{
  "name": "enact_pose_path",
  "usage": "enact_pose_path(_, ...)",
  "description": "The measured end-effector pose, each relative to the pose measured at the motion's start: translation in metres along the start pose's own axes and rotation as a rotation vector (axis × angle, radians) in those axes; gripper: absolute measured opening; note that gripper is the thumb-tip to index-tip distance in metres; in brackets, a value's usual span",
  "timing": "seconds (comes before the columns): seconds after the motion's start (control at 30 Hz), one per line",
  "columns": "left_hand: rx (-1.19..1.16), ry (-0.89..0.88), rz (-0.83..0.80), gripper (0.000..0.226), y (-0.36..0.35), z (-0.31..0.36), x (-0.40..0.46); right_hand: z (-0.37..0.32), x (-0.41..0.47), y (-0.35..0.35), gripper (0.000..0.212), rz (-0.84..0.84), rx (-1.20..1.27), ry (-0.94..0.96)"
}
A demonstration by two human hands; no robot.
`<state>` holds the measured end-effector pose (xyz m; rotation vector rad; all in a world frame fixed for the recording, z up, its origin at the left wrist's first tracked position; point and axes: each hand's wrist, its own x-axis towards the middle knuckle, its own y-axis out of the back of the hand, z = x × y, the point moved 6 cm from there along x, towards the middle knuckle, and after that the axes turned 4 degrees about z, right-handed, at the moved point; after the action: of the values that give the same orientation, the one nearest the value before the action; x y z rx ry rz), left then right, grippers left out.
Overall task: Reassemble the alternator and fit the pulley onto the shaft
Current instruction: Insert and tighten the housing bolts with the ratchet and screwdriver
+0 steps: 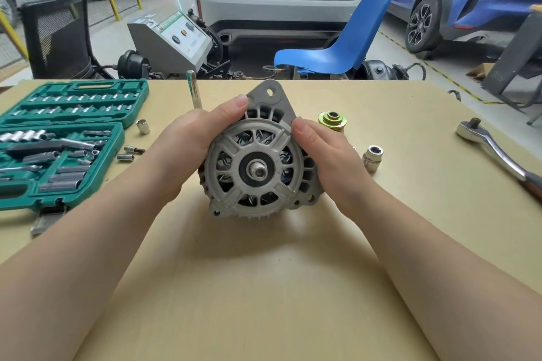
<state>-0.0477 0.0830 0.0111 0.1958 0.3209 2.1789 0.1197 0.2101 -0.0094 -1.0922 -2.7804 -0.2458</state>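
Closest to the person, both hands hold the round grey metal alternator (258, 155) just above the tan flat surface (264, 287). The left hand (190, 138) and the right hand (325, 152) each grip one side of it, with their fingers curled round the case.

The two halves of the case look joined, so that part seems done (I cannot see any bolts from here). The short silver shaft (258, 173) pokes out of the middle and is bare. The small yellow-gold metal pulley (333, 120) sits on the surface just behind the right hand, so it still has to go on.

A silver socket (372, 157) and a shiny silver ratchet wrench (498, 149) wait on the right.

On the left, the open green plastic tool case (58, 143) holds rows of silver sockets and bits in its slots.
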Motion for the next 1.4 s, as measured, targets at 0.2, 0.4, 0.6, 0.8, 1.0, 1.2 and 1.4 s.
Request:
enact_pose_path(0.2, 0.094, -0.025, 0.04, 0.099, 0.007, -0.003, -0.004, 0.005, 0.003, 0.006, 0.054, -0.047, -0.12, -0.06)
enact_pose_path(0.4, 0.012, -0.141, 0.039, 0.071, 0.006, 0.001, -0.008, 0.008, 0.0, 0.015, 0.061, -0.114, -0.254, -0.109)
enact_pose_path(0.6, -0.22, -0.243, 0.098, 0.058, -0.002, -0.004, -0.018, 0.014, -0.001, 0.022, 0.072, -0.123, -0.331, -0.107)
enact_pose_path(0.8, 0.083, -0.359, 0.295, 0.062, -0.008, 0.004, -0.041, 0.016, 0.001, 0.035, 0.071, 0.017, -0.378, -0.019)
enact_pose_path(1.0, 0.38, -0.502, 0.44, 0.089, -0.027, 0.005, -0.069, 0.024, 0.002, 0.029, 0.075, 0.087, -0.571, 0.046)
enact_pose_path(1.2, -0.132, -0.407, 0.226, 0.066, -0.026, -0.006, -0.046, 0.032, 0.004, 0.026, 0.087, 0.053, -0.642, -0.02)
enact_pose_path(1.4, -0.44, -0.292, 0.037, 0.054, -0.015, -0.015, -0.028, 0.034, 0.01, 0.007, 0.083, 0.038, -0.778, -0.032)
